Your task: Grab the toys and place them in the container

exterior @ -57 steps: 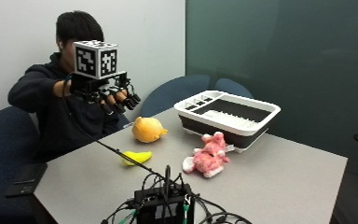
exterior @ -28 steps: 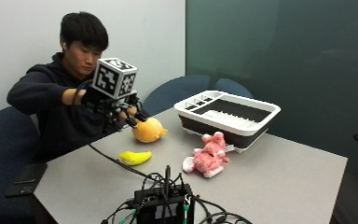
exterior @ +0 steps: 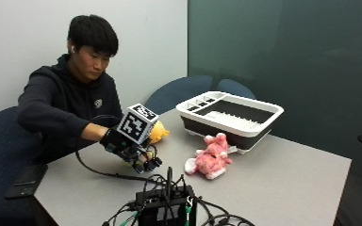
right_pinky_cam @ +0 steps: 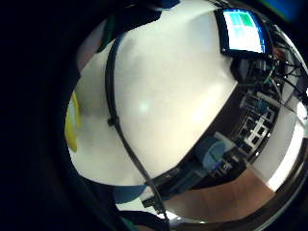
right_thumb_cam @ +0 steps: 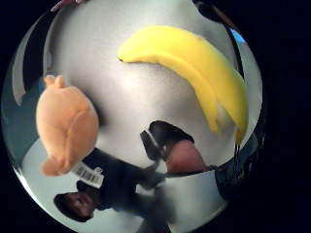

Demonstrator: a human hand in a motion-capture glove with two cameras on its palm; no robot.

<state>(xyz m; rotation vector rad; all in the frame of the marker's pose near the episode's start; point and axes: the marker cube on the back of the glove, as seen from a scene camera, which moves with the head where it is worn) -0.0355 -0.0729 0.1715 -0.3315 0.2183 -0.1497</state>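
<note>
Nothing binned yet: container [exterior: 231,115] holds no toys that we can see. Our right hand [exterior: 134,153] hovers over the banana [right_thumb_cam: 194,73], fingers [exterior: 151,164] loosely open, gripping nothing. Orange plush [exterior: 158,132] at its 1 o'clock, pink plush [exterior: 209,155] at 3, both on the counter [exterior: 281,188]

The person [exterior: 74,101] wears a dark navy hooded sweatshirt [exterior: 59,106] with long sleeves and a small pale emblem on the chest; the hair is short, dark and straight; a small white earbud sits in one ear; the right hand [exterior: 131,148] wears a black glove with black straps across the back and dark fingertip coverings; the sleeve cuff ends at the wrist just above the glove.
</note>
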